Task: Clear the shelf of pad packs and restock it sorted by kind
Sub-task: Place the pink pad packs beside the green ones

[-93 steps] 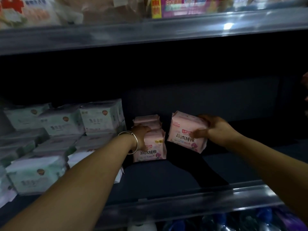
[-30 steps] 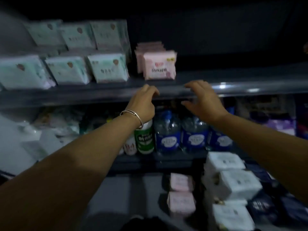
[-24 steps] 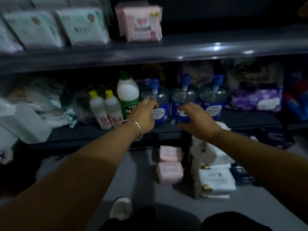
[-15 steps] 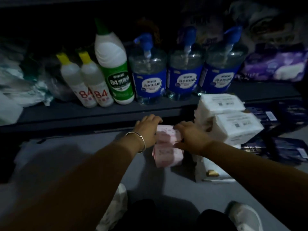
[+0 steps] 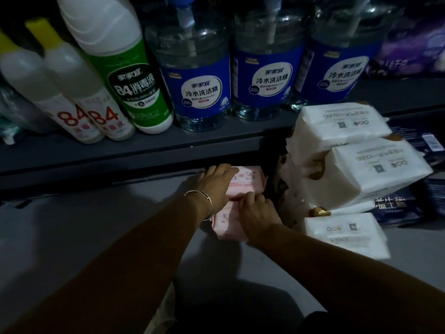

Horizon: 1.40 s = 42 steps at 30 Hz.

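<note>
Left hand (image 5: 215,183): laid with straight fingers on the far pink pack (image 5: 245,182).
Right hand (image 5: 258,210): fingers curled, near pink pack (image 5: 225,224) gripped.
White packs (image 5: 361,169): stacked at 3 o'clock.

The left hand (image 5: 215,183) covers the left side of the far pink pack (image 5: 245,183), the right hand (image 5: 258,210) much of the near pink pack (image 5: 227,221); bottle tops are cropped by the upper edge, and the dark packs (image 5: 395,206) at right fade into shadow
</note>
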Available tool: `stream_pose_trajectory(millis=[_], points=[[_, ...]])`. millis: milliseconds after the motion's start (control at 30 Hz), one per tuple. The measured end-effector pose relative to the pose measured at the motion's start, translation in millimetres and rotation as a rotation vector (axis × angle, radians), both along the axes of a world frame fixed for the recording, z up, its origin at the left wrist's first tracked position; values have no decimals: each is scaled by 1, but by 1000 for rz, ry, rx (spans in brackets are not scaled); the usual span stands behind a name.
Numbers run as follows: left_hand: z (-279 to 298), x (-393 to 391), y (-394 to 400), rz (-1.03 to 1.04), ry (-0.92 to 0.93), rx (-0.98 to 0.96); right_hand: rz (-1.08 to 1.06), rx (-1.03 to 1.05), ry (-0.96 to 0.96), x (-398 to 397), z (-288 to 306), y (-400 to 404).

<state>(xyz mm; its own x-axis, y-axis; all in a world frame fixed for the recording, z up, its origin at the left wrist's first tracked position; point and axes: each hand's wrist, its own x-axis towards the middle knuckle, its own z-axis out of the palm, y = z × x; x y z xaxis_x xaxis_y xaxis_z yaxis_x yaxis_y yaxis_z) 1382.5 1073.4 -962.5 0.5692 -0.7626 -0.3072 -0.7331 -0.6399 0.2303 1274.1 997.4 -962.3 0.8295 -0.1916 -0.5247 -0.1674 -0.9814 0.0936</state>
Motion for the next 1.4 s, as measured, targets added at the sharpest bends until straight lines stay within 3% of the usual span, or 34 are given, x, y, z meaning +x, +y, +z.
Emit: stream_pose_trajectory(millis=[133,233,367,467,600,767,867,1167,1400], points=[[-6,5,-10,-20,-4,73,98,-14,-15,0,0,-4],[-12,8,-18,1,-16,125,58,125,13,-1,3,-7],[-23,3,-23,37,-174,207,8,277,48,-6,12,-11],[-15,3,-21,114,-58,205,13,321,49,-8,22,-13],[21,7,-4,180,113,208,-22,388,55,-9,49,-15],[101,12,31,236,141,166,55,406,-29,-16,112,-15],[165,8,49,245,83,64,36,413,-93,-26,166,-22],[356,-27,68,327,-23,-402,-103,704,-442,-60,330,-56],[445,-35,56,362,-36,-758,-162,971,-693,-75,413,-83]])
